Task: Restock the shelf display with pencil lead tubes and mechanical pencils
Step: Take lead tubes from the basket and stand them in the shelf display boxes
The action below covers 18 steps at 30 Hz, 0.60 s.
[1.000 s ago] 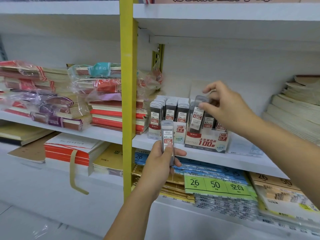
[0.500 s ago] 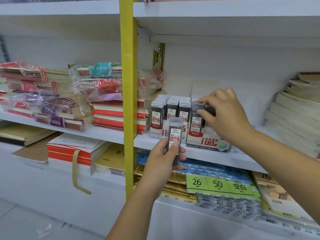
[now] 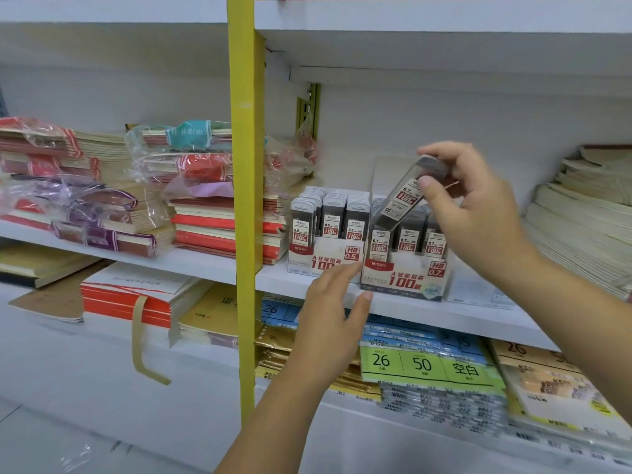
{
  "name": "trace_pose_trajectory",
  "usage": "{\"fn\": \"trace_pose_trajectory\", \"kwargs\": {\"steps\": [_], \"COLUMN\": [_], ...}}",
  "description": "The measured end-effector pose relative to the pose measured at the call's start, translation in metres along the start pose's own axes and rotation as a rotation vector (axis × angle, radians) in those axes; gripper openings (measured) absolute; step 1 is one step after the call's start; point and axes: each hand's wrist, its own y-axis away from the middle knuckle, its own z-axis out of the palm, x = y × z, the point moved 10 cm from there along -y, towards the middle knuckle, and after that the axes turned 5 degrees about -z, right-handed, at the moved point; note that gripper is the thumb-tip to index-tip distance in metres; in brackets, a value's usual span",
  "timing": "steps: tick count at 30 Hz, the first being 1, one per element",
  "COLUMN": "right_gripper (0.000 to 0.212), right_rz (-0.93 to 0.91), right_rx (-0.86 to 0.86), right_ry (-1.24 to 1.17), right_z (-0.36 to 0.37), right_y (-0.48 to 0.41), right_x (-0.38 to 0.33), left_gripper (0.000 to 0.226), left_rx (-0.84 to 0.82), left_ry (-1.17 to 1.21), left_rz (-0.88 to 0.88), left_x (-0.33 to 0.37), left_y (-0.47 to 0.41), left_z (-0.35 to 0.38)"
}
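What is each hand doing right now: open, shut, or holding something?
Left hand: open, holding nothing.
Right hand: pinches a tilted lead tube above the 0.7 box.

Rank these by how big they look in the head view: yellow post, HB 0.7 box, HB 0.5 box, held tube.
1. yellow post
2. HB 0.7 box and HB 0.5 box: alike, the second partly behind the left hand, so unranked
3. lead tube in the right hand
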Motion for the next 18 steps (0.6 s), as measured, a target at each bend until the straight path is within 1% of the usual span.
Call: {"fn": "trace_pose_trajectory", "kwargs": {"steps": [2, 3, 5, 6, 9, 10, 13, 16, 18], "right_gripper": [0.027, 0.028, 0.027, 0.028, 0.031, 0.029, 0.025, 0.033, 0.038], "right_rz": [-0.053, -0.045, 0.013, 0.055, 0.184, 0.182, 0.083, 0.002, -0.026], "right_rx": [-0.126, -0.206, -0.328, -0.353, -0.366, -0.369, -0.358, -0.326, -0.334], "right_ry": [0.139, 0.168, 0.162, 0.142, 0.085, 0.113, 0.318, 0.453, 0.507], "right_z": [0.014, 0.024, 0.041, 0.045, 0.050, 0.051, 0.054, 0.052, 0.053], "right_y": [-0.002, 0.000, 0.003, 0.004, 0.005, 0.004, 0.001, 0.000, 0.003], "right_x": [0.001, 0.006, 0.018, 0.025, 0.046, 0.049, 0.047, 0.041, 0.037], "left_gripper": [0.051, 0.053, 0.054, 0.055, 0.056, 0.056, 0.057, 0.057, 0.056], "left_rx": [-0.026, -0.038, -0.052, -0.053, -0.053, -0.053, -0.056, -0.052, -0.048], "left_ry": [-0.069, -0.081, -0.082, -0.075, -0.055, -0.052, -0.038, -0.037, -0.036], "left_rz": [0.021, 0.025, 0.028, 0.026, 0.022, 0.023, 0.018, 0.020, 0.031], "left_x": [0.001, 0.000, 0.000, -0.001, -0.003, -0.003, -0.006, -0.007, -0.006], "left_y": [0.000, 0.000, 0.000, 0.000, -0.001, -0.001, -0.001, -0.002, -0.002], "left_z": [0.008, 0.012, 0.016, 0.017, 0.017, 0.017, 0.017, 0.017, 0.016]}}
